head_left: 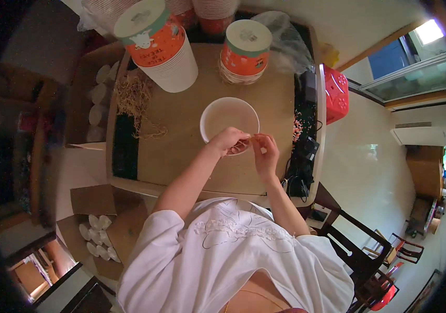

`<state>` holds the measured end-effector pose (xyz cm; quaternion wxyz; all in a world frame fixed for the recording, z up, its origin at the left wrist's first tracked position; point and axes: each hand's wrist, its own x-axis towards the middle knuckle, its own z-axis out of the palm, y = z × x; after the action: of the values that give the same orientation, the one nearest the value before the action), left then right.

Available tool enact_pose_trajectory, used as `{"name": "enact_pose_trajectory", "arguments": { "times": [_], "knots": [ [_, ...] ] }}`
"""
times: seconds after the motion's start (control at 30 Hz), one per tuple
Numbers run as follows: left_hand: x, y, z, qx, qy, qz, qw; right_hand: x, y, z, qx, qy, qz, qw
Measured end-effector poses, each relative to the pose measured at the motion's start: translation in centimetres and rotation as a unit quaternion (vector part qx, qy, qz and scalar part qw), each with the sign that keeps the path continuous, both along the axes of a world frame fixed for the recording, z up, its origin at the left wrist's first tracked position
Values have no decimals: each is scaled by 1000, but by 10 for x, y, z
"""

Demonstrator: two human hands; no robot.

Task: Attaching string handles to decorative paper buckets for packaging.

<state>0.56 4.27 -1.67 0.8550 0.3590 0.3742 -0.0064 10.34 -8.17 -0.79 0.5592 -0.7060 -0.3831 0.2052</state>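
Note:
A round white paper tub (230, 100) stands on the brown tabletop board in front of me, its pale inside facing up. Over its near rim, my left hand (228, 140) is closed on thin reddish-brown cord, with loops of it hanging below the fingers. My right hand (266, 152) sits just right of the rim, its thumb and fingertips pinched together. Between the two hands runs a short tan stretch of cord (250, 139). The fingers partly hide how the cord lies and whether it touches the tub.
Tangled tan cords (133, 99) lie along the table's left side. Behind the tub stand a tall stack of orange-and-white tubs (163, 49) and a shorter stack (245, 55). Black devices (306, 151) and cables line the right edge. A cardboard box (95, 201) with white rolled pieces sits lower left.

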Motion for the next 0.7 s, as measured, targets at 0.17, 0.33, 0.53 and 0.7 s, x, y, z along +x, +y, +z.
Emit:
{"name": "enact_pose_trajectory", "arguments": {
  "times": [0.17, 0.33, 0.53, 0.7],
  "knots": [
    [2, -4, 4, 4, 17, 1, 1000, -6, 1, -1, 26, -15, -15, 999],
    [0, -4, -5, -41, 36, 62, 997, -7, 0, -1, 29, -111, 5, 993],
    [-9, -1, 3, -32, 7, 54, 998, -12, -2, 7, 18, -133, 12, 991],
    [-12, -1, 8, -42, 20, 73, 996, -11, -6, -1, 13, -133, 36, 990]
  ]
}}
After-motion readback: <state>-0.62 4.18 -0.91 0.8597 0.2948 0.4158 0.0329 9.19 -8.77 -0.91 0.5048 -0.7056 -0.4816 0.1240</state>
